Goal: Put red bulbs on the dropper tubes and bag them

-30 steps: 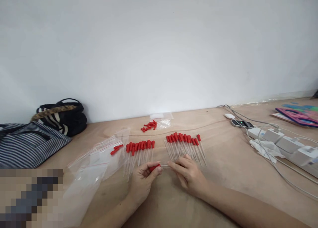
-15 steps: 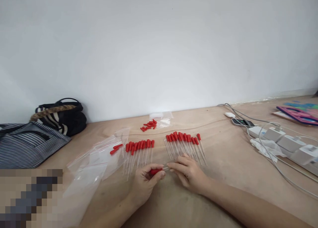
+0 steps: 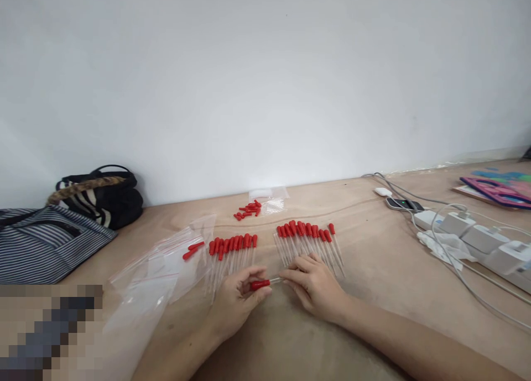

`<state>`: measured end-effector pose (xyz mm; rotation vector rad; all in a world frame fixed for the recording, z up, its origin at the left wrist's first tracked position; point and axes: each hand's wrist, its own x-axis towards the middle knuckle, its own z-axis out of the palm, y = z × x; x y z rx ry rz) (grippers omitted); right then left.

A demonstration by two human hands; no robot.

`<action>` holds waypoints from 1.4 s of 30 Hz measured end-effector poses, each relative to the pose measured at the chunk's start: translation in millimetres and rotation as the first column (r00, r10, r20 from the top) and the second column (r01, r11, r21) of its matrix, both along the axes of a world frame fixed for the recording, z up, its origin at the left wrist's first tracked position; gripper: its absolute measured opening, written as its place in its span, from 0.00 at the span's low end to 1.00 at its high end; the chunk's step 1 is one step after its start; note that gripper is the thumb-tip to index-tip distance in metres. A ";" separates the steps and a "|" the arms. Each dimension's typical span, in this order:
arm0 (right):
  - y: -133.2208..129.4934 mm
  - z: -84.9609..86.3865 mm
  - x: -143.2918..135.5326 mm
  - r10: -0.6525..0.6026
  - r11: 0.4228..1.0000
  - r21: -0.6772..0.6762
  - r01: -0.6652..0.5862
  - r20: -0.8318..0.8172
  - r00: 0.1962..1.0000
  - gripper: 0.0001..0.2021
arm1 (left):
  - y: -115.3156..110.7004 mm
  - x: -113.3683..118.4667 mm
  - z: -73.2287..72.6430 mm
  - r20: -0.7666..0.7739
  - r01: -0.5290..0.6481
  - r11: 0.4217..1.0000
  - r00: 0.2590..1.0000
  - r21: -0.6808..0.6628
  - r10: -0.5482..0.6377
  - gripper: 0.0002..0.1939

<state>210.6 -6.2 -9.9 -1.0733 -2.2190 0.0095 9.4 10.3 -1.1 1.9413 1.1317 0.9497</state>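
A dropper pipette with a red rubber bulb (image 3: 260, 285) and a thin clear tube lies level between my hands. My right hand (image 3: 313, 284) pinches the tube between thumb and fingers. My left hand (image 3: 238, 298) is around the bulb with thumb and fingers spread apart; the bulb shows in the gap between them. Beyond my left hand lies a row of red-bulbed droppers (image 3: 232, 245), tubes toward me. Another such row (image 3: 305, 231) lies just past my right hand.
Loose red bulbs (image 3: 249, 208) lie by a small clear bag (image 3: 276, 196) near the wall. Two more bulbs (image 3: 193, 250) rest on clear zip bags (image 3: 143, 298) at left. Fabric bags (image 3: 99, 196) stand far left. A power strip with chargers (image 3: 477, 234) and cables is at right.
My left thumb and fingers have spread away from the red bulb, which now shows more fully. My right hand still pinches the tube in nearly the same place.
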 end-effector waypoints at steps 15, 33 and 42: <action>51.8 35.9 -80.0 -0.404 0.721 -0.518 0.460 0.224 0.887 0.12 | 94.0 -137.9 33.9 -0.731 -0.312 0.903 0.535 0.296 0.425 0.11; 64.8 39.0 -41.9 -0.468 0.639 -0.487 0.595 0.367 0.804 0.10 | 50.9 -72.9 37.7 -0.390 -0.294 0.851 0.790 0.435 0.473 0.09; 67.6 34.9 -59.4 -0.406 0.656 -0.486 0.578 0.418 0.813 0.11 | -4.5 -10.3 -8.2 -0.235 -0.033 0.981 0.969 0.190 0.078 0.08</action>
